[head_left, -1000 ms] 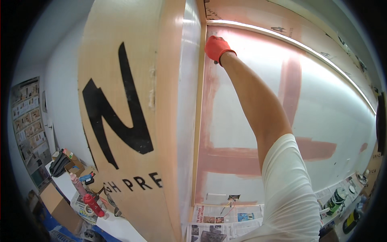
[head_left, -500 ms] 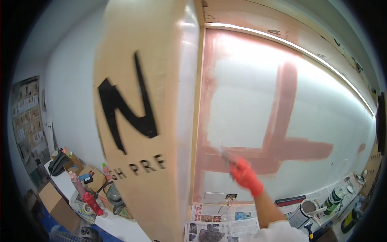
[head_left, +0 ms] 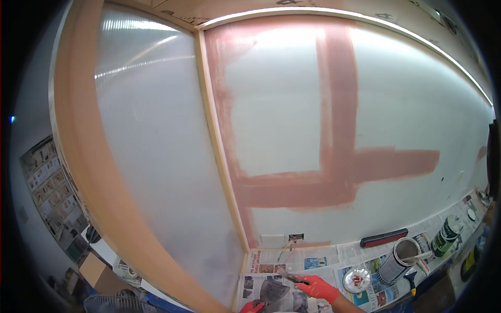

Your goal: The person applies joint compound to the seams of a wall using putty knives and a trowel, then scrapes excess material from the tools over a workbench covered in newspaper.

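Observation:
My right hand (head_left: pixel 316 288), in a red glove, is closed around the dark handle of a putty knife (head_left: pixel 290 277), low over the newspaper-covered surface. Its blade is small and partly blurred. Only part of my left hand (head_left: pixel 252 307), also red-gloved, shows at the lower edge, and its fingers are mostly cut off. Beside it is a dark, broad, flat shape (head_left: pixel 273 290); whether my left hand holds it I cannot make out. Behind stands a pale wall panel (head_left: pixel 276 115) with reddish-pink bands (head_left: pixel 342 125) smeared across it.
Newspapers (head_left: pixel 339 261) cover the worktop. To the right stand a round lidded tub (head_left: pixel 357 280), an open tin (head_left: pixel 399 261), a green-and-white container (head_left: pixel 446 235) and a black-and-red long tool (head_left: pixel 384 238). A wooden-framed translucent panel (head_left: pixel 151 130) rises at left. Wires hang from a wall opening (head_left: pixel 296 237).
My right hand has come down from the pink band on the wall to the worktop with the putty knife. My left hand has come into view. The view has shifted right, past the lettered board.

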A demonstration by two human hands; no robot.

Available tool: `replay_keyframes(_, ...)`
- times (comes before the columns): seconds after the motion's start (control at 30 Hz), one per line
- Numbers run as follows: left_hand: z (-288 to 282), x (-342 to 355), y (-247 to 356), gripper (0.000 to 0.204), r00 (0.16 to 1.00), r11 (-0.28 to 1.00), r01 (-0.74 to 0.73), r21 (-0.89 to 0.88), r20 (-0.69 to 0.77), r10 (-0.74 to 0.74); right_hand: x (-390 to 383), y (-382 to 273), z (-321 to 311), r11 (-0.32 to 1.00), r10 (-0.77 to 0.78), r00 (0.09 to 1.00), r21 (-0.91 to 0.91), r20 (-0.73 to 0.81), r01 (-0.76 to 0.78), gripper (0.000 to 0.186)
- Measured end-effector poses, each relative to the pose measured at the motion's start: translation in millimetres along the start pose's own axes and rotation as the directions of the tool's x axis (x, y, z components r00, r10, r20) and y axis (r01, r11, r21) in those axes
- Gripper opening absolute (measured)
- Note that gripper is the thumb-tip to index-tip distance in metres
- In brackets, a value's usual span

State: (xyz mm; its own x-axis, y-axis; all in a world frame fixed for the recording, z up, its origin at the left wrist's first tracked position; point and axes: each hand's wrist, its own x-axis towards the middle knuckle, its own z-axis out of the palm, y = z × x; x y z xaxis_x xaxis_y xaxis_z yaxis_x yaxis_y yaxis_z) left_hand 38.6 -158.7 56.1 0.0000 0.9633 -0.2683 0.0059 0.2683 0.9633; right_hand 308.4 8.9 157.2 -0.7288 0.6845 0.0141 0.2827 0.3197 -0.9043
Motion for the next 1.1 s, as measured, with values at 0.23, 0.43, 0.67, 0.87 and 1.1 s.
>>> replay_keyframes(0.23,37,-21,89,0.061,0.975,0.907,-0.121,-0.404,0.122,0.185,-8,21,-48,0.983,-0.087,0.956,0.181,0.280,0.036,0.044)
replay_keyframes(0.43,39,-16,80,0.062,0.999,0.988,-0.044,-0.149,-0.033,0.039,-16,25,-70,0.964,-0.001,0.937,0.250,0.350,-0.092,0.043)
replay_keyframes(0.67,40,1,118,0.049,0.957,0.955,-0.271,-0.123,-0.139,0.254,-48,87,-42,0.998,-0.012,0.960,0.070,0.280,-0.008,0.041)
replay_keyframes(0.87,54,6,111,0.052,0.981,0.978,-0.187,-0.088,-0.070,0.182,-40,13,-47,0.913,-0.238,0.957,0.298,-0.165,0.279,0.042)
replay_keyframes(1.1,72,10,141,0.060,0.960,0.930,-0.264,-0.254,0.018,0.278,-61,13,-34,0.946,-0.051,0.999,0.320,0.013,0.044,0.042)
